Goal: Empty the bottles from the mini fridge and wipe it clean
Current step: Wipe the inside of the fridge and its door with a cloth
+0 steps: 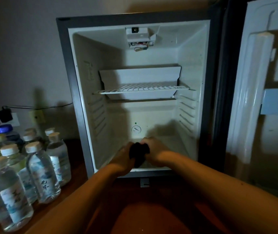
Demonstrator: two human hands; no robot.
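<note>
The fridge (77, 85) stands open, its door (260, 92) swung out to the right. Inside, one wire shelf (143, 89) sits at mid height, with a dial (136, 129) on the back wall below it. Both hands reach in over the front edge of the fridge floor. The left hand (122, 159) and the right hand (153, 152) each grip a dark cloth (139, 153) bunched between them, fingers curled round it. The cloth sits low over the floor, near its front edge; contact with the floor cannot be determined. The bottles (38, 168) stand outside the fridge, clustered upright on the wooden surface (74, 168) to its left, caps on, reaching to that surface's near left corner. Behind them a socket (14, 119) with a plug is mounted on the wall.
</note>
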